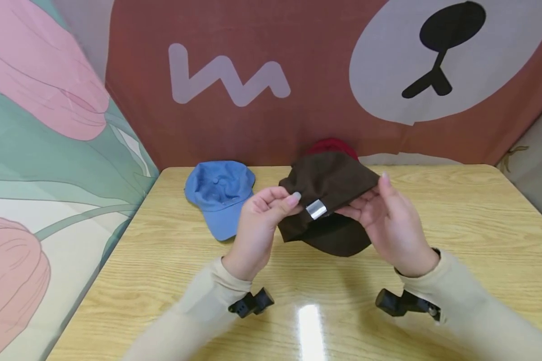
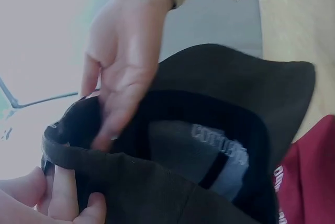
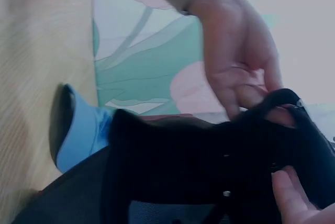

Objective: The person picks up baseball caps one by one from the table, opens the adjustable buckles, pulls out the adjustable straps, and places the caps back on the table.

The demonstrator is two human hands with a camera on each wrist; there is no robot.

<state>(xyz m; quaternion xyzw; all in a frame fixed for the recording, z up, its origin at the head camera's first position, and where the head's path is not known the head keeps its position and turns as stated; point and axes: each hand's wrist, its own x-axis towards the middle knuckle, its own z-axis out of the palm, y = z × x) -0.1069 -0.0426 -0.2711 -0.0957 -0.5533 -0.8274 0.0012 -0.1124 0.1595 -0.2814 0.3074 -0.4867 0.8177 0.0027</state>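
A dark brown baseball cap [image 1: 331,175] is held up over the table by both hands, its brim [image 1: 343,238] pointing down toward the person. My left hand [image 1: 259,228] pinches the cap's edge between thumb and fingers, beside a shiny metal clasp [image 1: 316,209]. On the other side my right hand [image 1: 397,230] grips the same edge, thumb outside and fingers tucked under it. Seen from the left wrist, the cap's hollow inside faces the camera, with pale lettering [image 2: 220,143] on the lining. The right wrist view shows the dark inner band [image 3: 172,161].
A blue cap [image 1: 219,183] lies on the wooden table [image 1: 162,281], left of the hands. Behind the brown cap a red cap [image 1: 331,144] is mostly hidden. Printed cloth [image 1: 253,125] hangs along the table's back edge, and more floral cloth [image 1: 72,190] at the left.
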